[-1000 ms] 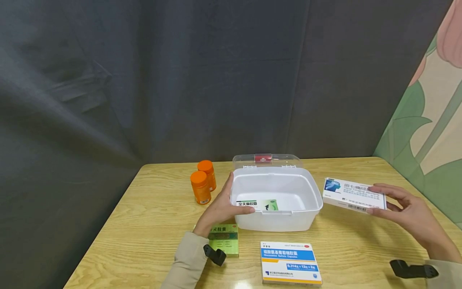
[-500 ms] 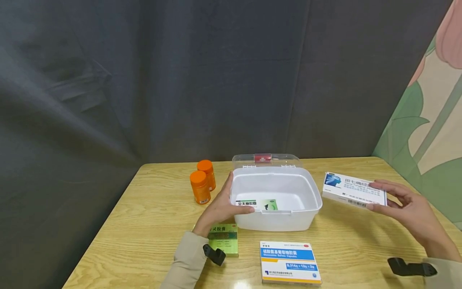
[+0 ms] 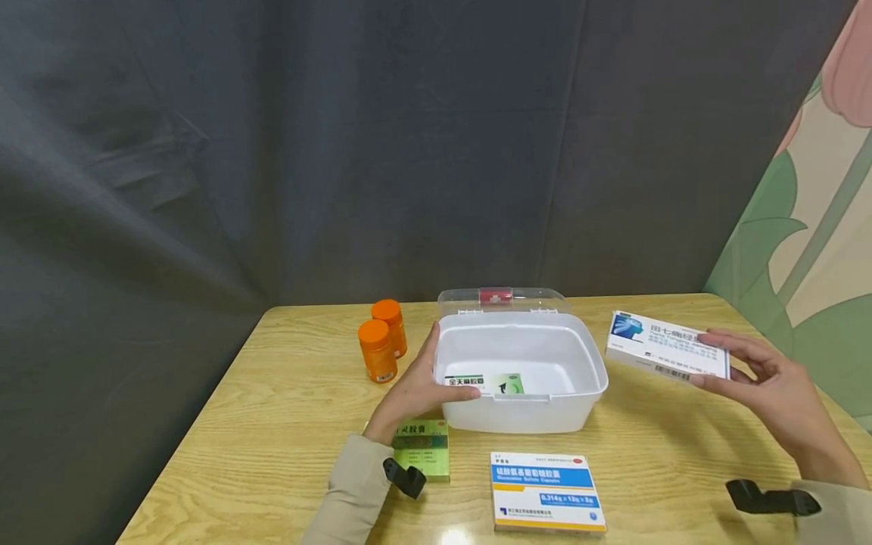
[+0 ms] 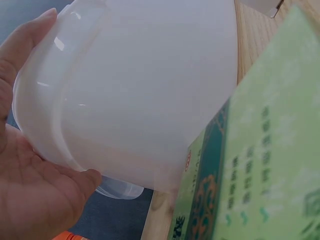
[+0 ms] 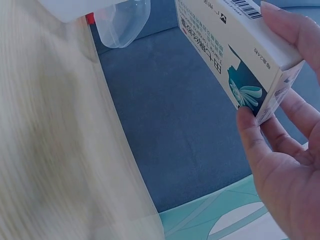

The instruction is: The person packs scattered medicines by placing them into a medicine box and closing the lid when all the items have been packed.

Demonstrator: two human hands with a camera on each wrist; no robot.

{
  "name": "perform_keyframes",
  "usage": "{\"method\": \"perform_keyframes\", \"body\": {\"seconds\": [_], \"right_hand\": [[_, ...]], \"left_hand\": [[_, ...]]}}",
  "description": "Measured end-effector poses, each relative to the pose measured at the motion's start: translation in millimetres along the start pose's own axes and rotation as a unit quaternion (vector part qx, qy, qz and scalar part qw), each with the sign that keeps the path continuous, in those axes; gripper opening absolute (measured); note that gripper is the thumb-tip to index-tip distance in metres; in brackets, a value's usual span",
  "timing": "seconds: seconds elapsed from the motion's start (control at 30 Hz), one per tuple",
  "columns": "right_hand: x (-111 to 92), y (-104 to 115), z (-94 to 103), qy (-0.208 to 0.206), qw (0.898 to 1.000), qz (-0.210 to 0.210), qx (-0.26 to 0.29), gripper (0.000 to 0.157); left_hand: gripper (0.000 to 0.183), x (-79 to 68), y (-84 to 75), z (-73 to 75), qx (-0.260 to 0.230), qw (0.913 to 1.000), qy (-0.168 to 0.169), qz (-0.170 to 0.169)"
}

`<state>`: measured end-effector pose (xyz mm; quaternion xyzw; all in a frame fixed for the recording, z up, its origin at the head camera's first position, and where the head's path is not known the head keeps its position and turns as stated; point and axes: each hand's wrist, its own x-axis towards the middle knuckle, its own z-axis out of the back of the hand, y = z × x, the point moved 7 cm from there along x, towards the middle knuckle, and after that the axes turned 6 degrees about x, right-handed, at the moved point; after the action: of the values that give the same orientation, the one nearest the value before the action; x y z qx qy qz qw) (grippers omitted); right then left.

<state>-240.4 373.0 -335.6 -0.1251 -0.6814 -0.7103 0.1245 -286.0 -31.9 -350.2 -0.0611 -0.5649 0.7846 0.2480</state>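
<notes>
In the head view my left hand [image 3: 412, 390] grips the left front corner of a white plastic first-aid box [image 3: 521, 416], thumb over its rim. The left wrist view shows that hand's thumb and fingers spread round the rim of the first-aid box [image 4: 140, 90]. A green and white medicine box [image 3: 507, 384] lies inside it. To its right, my right hand [image 3: 770, 386] holds a white medicine box [image 3: 661, 348] with a blue head picture above the table, pinching its right end. The right wrist view shows thumb and fingers on opposite edges of this medicine box [image 5: 240, 55].
Two orange-capped bottles [image 3: 378, 352] stand left of the first-aid box. A green medicine box [image 3: 422, 450] lies partly under my left wrist. Nearer the front lies a blue and white medicine box [image 3: 547, 492]. The clear lid [image 3: 531, 301] stands open behind.
My right hand has raised the white medicine box slightly. The left hand stays on the first-aid box, which has not visibly moved on the table.
</notes>
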Motion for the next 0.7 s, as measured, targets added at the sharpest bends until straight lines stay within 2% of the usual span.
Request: {"method": "perform_keyframes", "body": {"seconds": [0.2, 0.27, 0.43, 0.7], "right_hand": [[3, 5, -4.9, -0.012, 1.0, -0.006, -0.022, 0.055], [4, 6, -7.7, -0.007, 1.0, -0.002, 0.002, 0.055], [5, 7, -14.6, 0.01, 1.0, 0.006, 0.028, 0.055], [10, 10, -20.9, 0.015, 1.0, -0.008, -0.02, 0.056]], "left_hand": [[0.115, 5.7, 11.2, -0.1, 0.003, 0.9999, -0.01, -0.007], [0.116, 7.2, 14.2, -0.6, 0.001, 0.9999, -0.009, -0.006], [0.113, 1.4, 2.9, -0.2, -0.006, 0.9999, -0.006, 0.006], [0.106, 1.7, -5.5, -0.1, 0.001, 0.9999, 0.004, -0.014]]}}
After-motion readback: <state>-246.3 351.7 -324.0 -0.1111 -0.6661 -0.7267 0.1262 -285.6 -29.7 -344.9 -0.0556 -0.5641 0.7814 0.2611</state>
